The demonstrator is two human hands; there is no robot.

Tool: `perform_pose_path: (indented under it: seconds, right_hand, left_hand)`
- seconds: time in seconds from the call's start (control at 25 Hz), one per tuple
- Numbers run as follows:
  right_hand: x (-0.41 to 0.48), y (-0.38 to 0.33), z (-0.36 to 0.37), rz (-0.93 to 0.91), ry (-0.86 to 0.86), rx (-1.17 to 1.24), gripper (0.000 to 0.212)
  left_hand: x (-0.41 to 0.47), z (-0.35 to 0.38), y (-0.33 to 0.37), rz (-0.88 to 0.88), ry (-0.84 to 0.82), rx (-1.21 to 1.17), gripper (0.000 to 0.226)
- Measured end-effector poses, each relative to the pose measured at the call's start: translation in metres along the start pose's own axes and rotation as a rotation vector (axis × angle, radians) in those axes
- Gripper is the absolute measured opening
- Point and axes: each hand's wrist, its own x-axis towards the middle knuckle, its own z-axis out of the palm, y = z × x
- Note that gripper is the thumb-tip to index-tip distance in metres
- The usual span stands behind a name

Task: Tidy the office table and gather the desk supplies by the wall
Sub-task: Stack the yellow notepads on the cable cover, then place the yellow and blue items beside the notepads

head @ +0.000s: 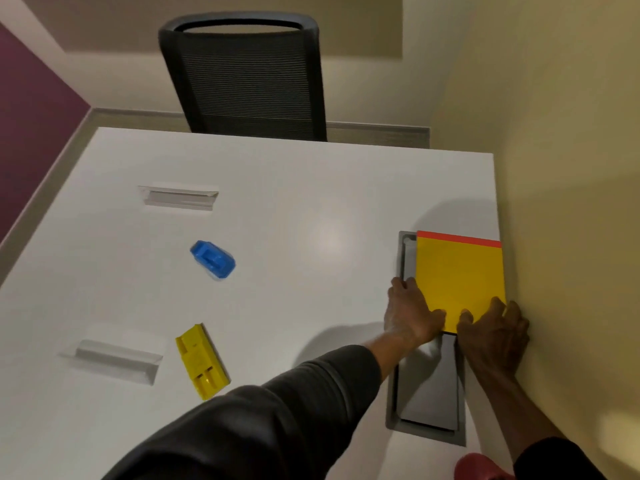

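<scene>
A yellow notepad (457, 278) with a red top strip lies flat on the white table (311, 209), against the right-hand wall. My left hand (410, 313) presses its near left corner, thumb on the pad. My right hand (495, 330) rests on its near right corner, beside the wall. Both hands grip the pad's near edge. A blue stapler-like item (212, 258) sits mid-table to the left. A yellow plastic item (201, 361) lies nearer me, left of my left sleeve.
A grey cable hatch (427, 393) is set in the table under the notepad and my hands. Two white recessed slots (178, 197) (114, 360) lie on the left side. A black mesh chair (242, 77) stands at the far edge. A red object (479, 467) shows at bottom right.
</scene>
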Motion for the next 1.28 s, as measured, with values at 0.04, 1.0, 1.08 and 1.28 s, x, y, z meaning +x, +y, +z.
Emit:
perform_pose_path:
  seconds: [0.04,1.0,1.08,1.28]
  right_hand:
    - [-0.003,-0.001,-0.004,-0.003,-0.001,0.005,0.068]
    - [-0.288,-0.21,0.103,-0.855,-0.546,0.0,0.086]
    - [-0.305,-0.215,0.11,-0.901,-0.521,-0.079,0.094]
    - [-0.33,-0.231,0.12,-0.899,-0.443,-0.168,0.083]
  left_hand:
    - [-0.006,-0.002,0.0,0.005,-0.002,-0.003,0.078]
    - [-0.167,-0.229,-0.308,-0.31,0.421,0.008,0.064]
    - [-0.162,-0.231,-0.315,-0.315,0.346,0.04,0.066]
    - [-0.151,-0.229,-0.32,-0.301,0.331,-0.037,0.056]
